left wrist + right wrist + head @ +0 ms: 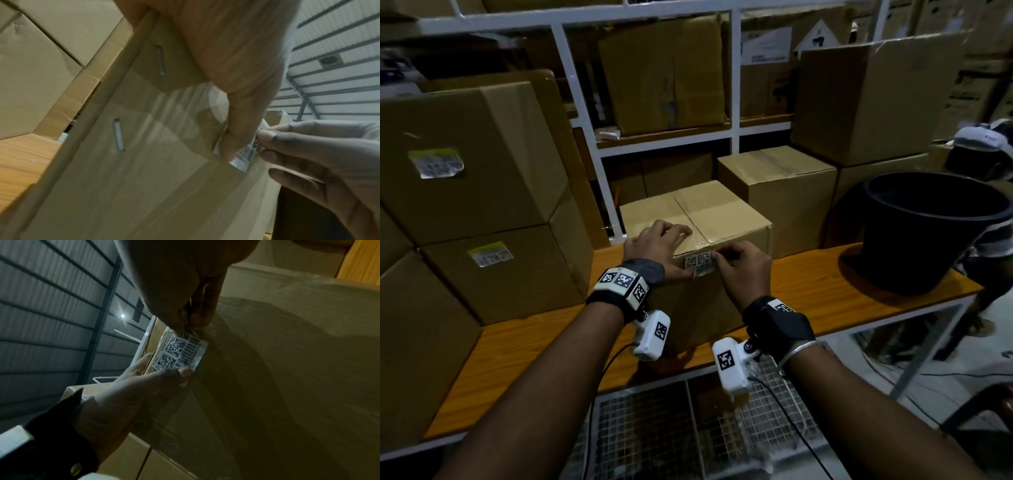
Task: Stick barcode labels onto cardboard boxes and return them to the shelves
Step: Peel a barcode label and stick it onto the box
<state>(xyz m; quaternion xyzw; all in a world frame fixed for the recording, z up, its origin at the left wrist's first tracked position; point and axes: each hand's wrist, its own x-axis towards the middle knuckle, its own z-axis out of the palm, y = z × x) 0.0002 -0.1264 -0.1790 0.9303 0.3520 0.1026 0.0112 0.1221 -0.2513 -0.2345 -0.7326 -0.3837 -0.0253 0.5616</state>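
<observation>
A taped cardboard box point(722, 212) stands on the wooden table point(825, 291) in front of me. A white barcode label point(699, 262) lies on its front face just under the top edge. My left hand point(671, 253) rests over that edge, fingers on the lid, and its thumb point(170, 374) presses the label's left end. My right hand point(722, 257) pinches the label's right end between thumb and forefinger. In the right wrist view the label point(179, 352) shows two square codes and a barcode. The left wrist view shows the label point(246, 151) edge-on against the box point(144, 162).
Stacked labelled boxes point(465, 154) fill the table's left side. Two more boxes point(780, 192) sit behind on the right, beside a black bucket point(928, 233). White shelving point(734, 102) with boxes rises behind. Another person point(989, 144) is at the far right. Wire mesh point(688, 428) lies below the table.
</observation>
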